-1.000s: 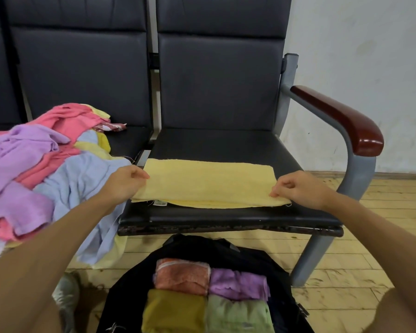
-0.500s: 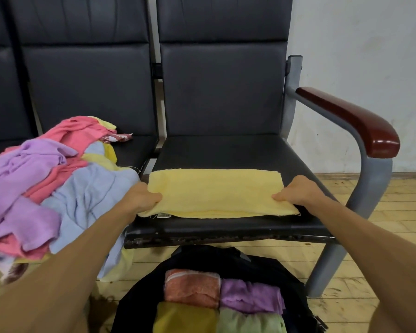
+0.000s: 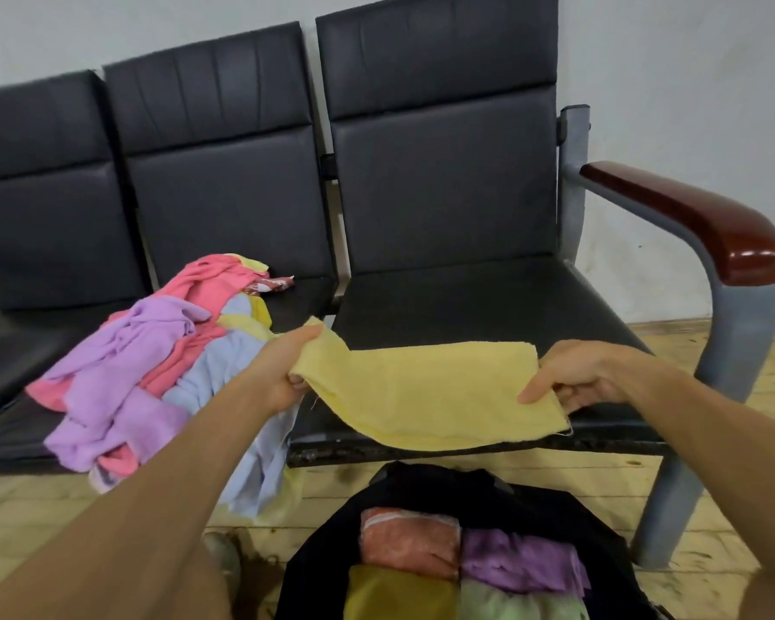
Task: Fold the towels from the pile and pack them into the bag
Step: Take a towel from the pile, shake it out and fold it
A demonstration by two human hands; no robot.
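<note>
The black bag (image 3: 327,557) on the floor (image 3: 569,474) in front of you lies open and holds four folded towels in two rows: orange (image 3: 410,541) and purple (image 3: 520,561) at the back, mustard (image 3: 399,595) and pale green (image 3: 511,607) nearer you. Your left hand (image 3: 283,373) pinches the left end of the yellow towel (image 3: 430,391), and your right hand (image 3: 587,373) grips its right end, thumb on top. The towel stretches between them over the front of the right-hand seat (image 3: 466,302), its long axis running left to right, with the left end raised and the near edge sagging. The pile (image 3: 162,364) lies on the middle seat (image 3: 303,302).
</note>
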